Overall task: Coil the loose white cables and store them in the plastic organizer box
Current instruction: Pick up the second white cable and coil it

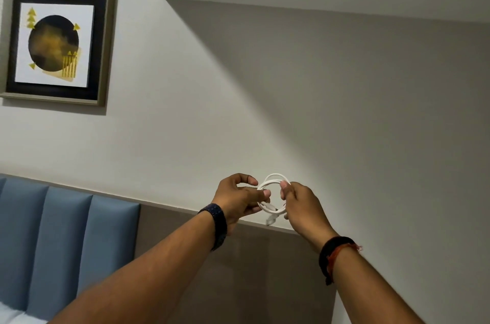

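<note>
White cable (pixel 273 192) wound into a small round coil, held up in the air between my two hands, in front of the wall. The ring faces me almost flat-on, so its opening shows as a near circle; no clear long axis. Several turns lie together along the top arc. The loose end with its plug (pixel 270 220) hangs down from the bottom of the coil, pointing down and slightly left; it is blurred.

My left hand (pixel 238 197) has the coil's left side: thumb and fingers (pixel 265 193) pinched shut on the strands, the forefinger curled above. My right hand (pixel 301 204) grips the right side, thumb tip (pixel 284 185) pressed on the turns, the other fingers folded closed around them.

Dark band (pixel 218 225) on my left wrist; black band with an orange thread (pixel 335 254) on my right wrist.

Behind: grey wall (pixel 344 111), a brown panel (pixel 238 265) below it, a blue padded headboard (pixel 53 239) at lower left, a framed picture (pixel 57 44) at upper left. Nothing stands between me and the coil.
</note>
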A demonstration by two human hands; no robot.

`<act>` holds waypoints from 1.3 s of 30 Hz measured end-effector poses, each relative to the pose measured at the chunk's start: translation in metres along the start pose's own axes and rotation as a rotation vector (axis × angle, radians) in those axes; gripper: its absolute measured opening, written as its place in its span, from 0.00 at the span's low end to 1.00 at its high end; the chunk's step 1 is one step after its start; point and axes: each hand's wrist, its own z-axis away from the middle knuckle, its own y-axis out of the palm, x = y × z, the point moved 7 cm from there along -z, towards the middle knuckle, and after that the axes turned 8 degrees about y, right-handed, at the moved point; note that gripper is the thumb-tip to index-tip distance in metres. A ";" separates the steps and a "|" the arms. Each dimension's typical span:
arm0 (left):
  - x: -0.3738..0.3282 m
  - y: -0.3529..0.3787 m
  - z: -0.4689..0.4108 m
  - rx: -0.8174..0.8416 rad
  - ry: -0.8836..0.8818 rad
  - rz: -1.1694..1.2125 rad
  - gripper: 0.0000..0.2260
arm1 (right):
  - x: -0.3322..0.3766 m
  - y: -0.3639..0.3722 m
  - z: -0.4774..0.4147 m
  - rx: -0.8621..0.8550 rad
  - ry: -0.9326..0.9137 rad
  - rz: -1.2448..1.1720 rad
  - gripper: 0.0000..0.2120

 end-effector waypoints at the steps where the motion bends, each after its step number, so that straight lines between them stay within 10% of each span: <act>1: 0.000 0.000 0.000 0.004 -0.001 -0.006 0.16 | -0.002 0.001 -0.001 -0.014 -0.008 0.066 0.18; 10: 0.001 0.014 -0.001 0.096 -0.052 -0.802 0.05 | 0.000 0.013 0.002 -0.143 -0.210 0.540 0.17; 17: 0.005 0.021 0.001 0.350 -0.293 -0.609 0.11 | -0.002 0.011 0.004 -0.222 -0.325 0.735 0.15; 22: -0.004 0.013 -0.007 0.473 -0.033 -0.966 0.12 | -0.013 0.006 0.000 -0.180 -0.277 0.734 0.13; 34: -0.027 -0.037 -0.019 -0.086 0.616 -0.962 0.03 | 0.005 0.003 0.000 0.121 -0.159 0.041 0.17; 39: -0.014 -0.025 -0.012 -0.213 0.539 -0.711 0.05 | 0.010 0.003 0.000 0.124 -0.099 -0.127 0.17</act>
